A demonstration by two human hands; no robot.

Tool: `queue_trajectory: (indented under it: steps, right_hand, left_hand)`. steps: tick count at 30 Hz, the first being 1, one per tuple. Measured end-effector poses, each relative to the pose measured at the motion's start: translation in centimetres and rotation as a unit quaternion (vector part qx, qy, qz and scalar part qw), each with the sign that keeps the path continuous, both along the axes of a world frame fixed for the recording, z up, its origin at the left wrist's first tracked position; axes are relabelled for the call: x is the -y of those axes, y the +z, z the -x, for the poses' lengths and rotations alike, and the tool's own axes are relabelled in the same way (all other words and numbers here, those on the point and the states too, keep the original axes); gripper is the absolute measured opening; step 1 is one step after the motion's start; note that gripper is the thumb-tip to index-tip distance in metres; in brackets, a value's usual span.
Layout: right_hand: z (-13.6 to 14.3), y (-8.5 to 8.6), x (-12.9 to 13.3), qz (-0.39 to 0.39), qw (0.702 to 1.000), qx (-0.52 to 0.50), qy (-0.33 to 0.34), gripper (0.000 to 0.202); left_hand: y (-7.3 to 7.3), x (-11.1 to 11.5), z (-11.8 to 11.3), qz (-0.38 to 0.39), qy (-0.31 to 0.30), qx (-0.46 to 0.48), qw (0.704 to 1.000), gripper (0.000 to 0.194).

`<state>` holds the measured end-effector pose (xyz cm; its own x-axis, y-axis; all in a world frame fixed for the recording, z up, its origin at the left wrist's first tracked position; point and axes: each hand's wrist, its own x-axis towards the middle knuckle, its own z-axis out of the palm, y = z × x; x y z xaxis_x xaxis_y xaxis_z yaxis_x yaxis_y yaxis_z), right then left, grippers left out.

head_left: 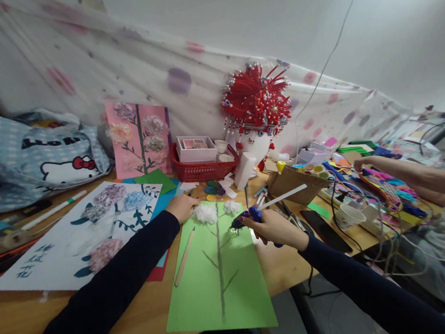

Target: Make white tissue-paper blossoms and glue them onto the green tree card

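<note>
A green sheet (200,293) with a painted branch lies on the table before me. My right hand (275,228) is wrapped round a blue glue gun (252,213) with a white glue stick in its back; the nozzle points down at the sheet's upper right. My left hand (181,208) rests at the sheet's upper left edge, fingers together beside a white fluffy clump (206,213); whether they hold anything is too small to tell. A smaller white clump (231,207) sits near the top. On the sheet's left lies a thin wooden stick tool (184,259).
A flower picture (77,241) lies left, with a pink one (134,143) upright behind. A red basket (202,167), a red headdress (258,98) and a cardboard box (296,186) stand behind. At right are a phone (325,231), a paper cup (349,216), cables and another person's arm (402,171).
</note>
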<state>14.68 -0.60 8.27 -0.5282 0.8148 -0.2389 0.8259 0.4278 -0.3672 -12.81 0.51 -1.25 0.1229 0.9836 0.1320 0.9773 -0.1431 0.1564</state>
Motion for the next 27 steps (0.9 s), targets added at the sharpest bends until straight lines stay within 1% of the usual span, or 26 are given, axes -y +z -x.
queue_trajectory:
  steps: [5,8,12,17,23,27]
  right_hand:
    - [-0.09,0.16,0.21,0.019,1.0,0.001,0.001,0.064]
    - [-0.35,0.15,0.06,0.014,1.0,-0.009,0.004,0.065]
    - [-0.41,-0.12,-0.13,0.011,1.0,-0.019,-0.002,0.063]
    - [-0.44,-0.39,-0.12,0.026,0.999,-0.021,0.015,0.063]
    - [-0.45,0.28,0.11,0.014,1.0,-0.003,0.003,0.064]
    - [0.05,0.09,0.17,-0.02,0.999,0.03,0.001,0.061]
  left_hand:
    - [-0.06,-0.02,0.04,-0.002,0.002,-0.001,1.0,0.038]
    - [-0.08,-0.01,0.05,-0.002,0.001,-0.001,1.0,0.038]
    - [-0.1,-0.04,0.05,-0.001,0.001,-0.004,1.0,0.038]
    - [0.17,0.09,-0.03,0.003,0.004,-0.005,1.0,0.038]
    - [0.31,0.25,-0.13,0.004,0.01,0.004,1.0,0.039]
    - [0.14,0.17,-0.01,0.005,0.0,0.022,1.0,0.039]
